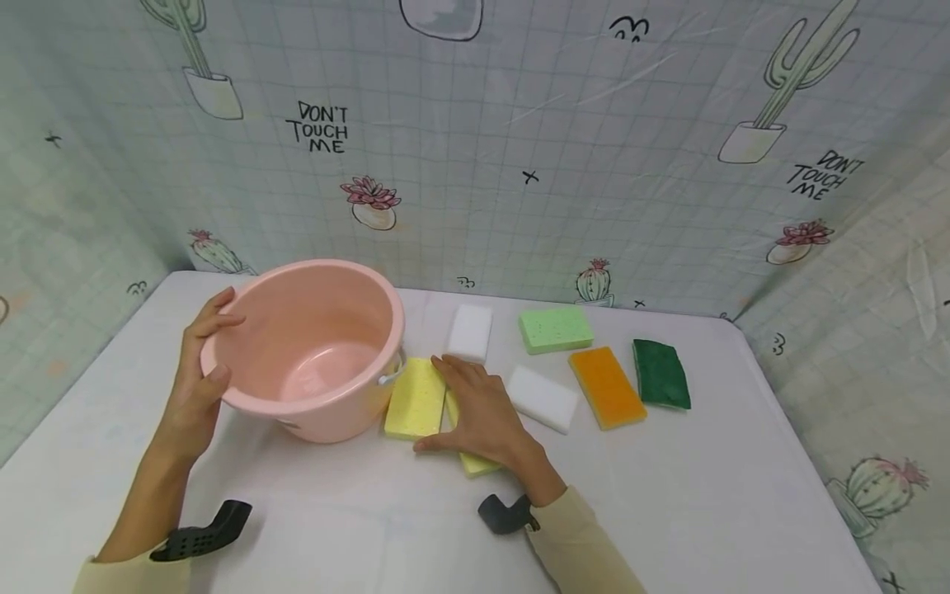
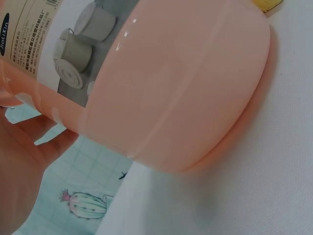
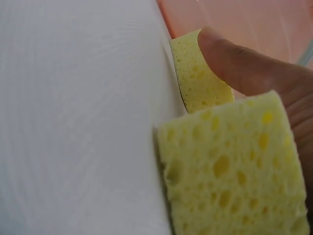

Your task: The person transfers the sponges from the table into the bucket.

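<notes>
A pink bucket [image 1: 326, 422] stands on the left of the white table, its mouth toward the head camera. My left hand [image 1: 195, 375] holds it by the left of the rim; in the left wrist view some of its fingers lie against the outer wall. Beside the bucket lies a yellow sponge [image 1: 413, 404]. My right hand [image 1: 482, 412] hovers with fingers and thumb spread, above a second yellow sponge [image 1: 478, 466] that it partly hides. In the right wrist view the thumb is near the far yellow sponge [image 3: 200, 73]; whether they touch I cannot tell.
Two white sponges [image 1: 470, 330] lie behind and right of my right hand. Farther right are a light green sponge [image 1: 555, 330], an orange sponge [image 1: 607, 388] and a dark green scouring pad [image 1: 661, 374]. A printed curtain [image 1: 475, 165] encloses the table's back and sides.
</notes>
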Tool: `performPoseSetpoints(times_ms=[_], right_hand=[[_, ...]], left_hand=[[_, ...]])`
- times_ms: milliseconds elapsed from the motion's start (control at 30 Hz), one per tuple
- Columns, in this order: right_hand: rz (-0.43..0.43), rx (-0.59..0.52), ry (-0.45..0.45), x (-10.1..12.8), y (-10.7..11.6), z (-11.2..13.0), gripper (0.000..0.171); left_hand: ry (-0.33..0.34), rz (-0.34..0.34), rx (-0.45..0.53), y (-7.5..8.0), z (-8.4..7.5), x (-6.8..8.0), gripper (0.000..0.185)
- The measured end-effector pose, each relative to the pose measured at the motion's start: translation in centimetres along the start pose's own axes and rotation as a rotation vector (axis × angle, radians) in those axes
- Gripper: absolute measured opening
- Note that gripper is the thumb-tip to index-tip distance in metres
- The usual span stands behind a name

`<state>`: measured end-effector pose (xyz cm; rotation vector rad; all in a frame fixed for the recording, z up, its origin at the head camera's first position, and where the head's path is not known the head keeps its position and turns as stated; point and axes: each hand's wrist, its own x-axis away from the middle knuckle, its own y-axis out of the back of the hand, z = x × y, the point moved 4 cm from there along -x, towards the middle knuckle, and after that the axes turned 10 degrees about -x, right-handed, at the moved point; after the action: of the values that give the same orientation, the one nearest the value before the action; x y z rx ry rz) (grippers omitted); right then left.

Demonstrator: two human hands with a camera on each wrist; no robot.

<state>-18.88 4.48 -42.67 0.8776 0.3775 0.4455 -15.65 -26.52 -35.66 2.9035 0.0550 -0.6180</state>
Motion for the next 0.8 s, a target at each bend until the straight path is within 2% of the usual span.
performPoseSetpoints(times_ms=[167, 333, 500, 800], right_hand=[[0.001, 0.003, 0.008, 0.0, -0.1, 0.1, 0.109], [0.002, 0.029, 0.006, 0.0, 0.0, -0.1, 0.103], [0.004, 0.025, 0.001, 0.0, 0.1, 0.0, 0.1], [0.008, -0.063, -0.025, 0.2, 1.2, 0.4, 0.097]], left_hand=[[-0.029, 0.006, 0.038, 0.0, -0.1, -0.1, 0.05], [-0.006, -0.004, 0.045, 0.0, 0.4, -0.1, 0.051], [-0.003, -0.001, 0.024, 0.0, 0.2, 0.0, 0.05], [-0.009, -0.004, -0.008, 0.2, 0.3, 0.0, 0.054]])
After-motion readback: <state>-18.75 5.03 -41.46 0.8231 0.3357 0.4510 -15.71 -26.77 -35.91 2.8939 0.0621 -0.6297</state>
